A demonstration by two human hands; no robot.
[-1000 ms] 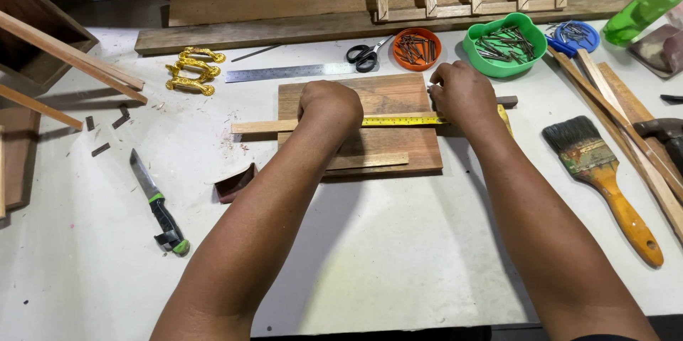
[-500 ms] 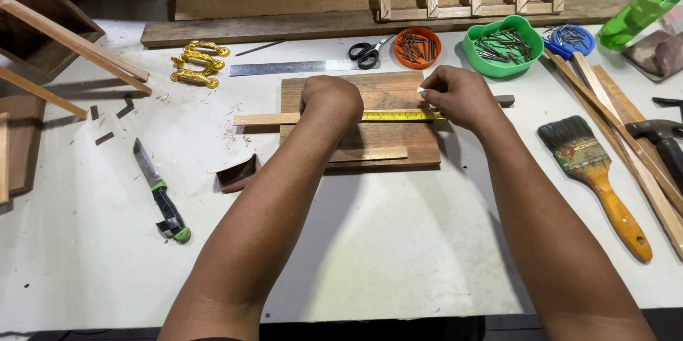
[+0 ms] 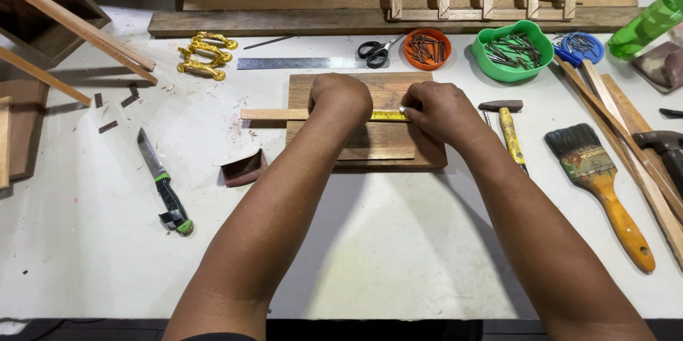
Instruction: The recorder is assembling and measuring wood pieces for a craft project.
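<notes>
Left hand: your left hand [image 3: 341,99] is balled into a fist, knuckles up, pressing down on the thin wooden strip [image 3: 274,114]; whether the fingers wrap anything underneath, you cannot tell.
Right hand: your right hand [image 3: 440,109] is curled, fingertips pinched on the yellow tape measure [image 3: 388,116] at its right end.
Strip: pale, square-edged, smooth wood lying flat across the board, its left end sticking out over the table.
Tape: a narrow yellow band stretched flat along the strip between your two hands.
Board: the brown wooden board [image 3: 377,143] is rectangular with visible grain, lying flat under both hands in the middle of the white table [image 3: 356,255].
Hammer: a hammer [image 3: 508,127] with a dark head and yellow handle lies just right of your right wrist.
Brush: a wide paintbrush [image 3: 601,184] with dark bristles and an orange handle lies further right.
Knife: a knife [image 3: 162,181] with a black and green handle lies well to the left.
Bowls: an orange round bowl [image 3: 427,49] and a green lobed bowl [image 3: 512,50] behind the board hold dark nails.
Ruler: a flat steel ruler [image 3: 299,63] lies beside black-handled scissors [image 3: 376,50].
Handles: shiny gold metal handles [image 3: 203,56] sit at the back left.
</notes>
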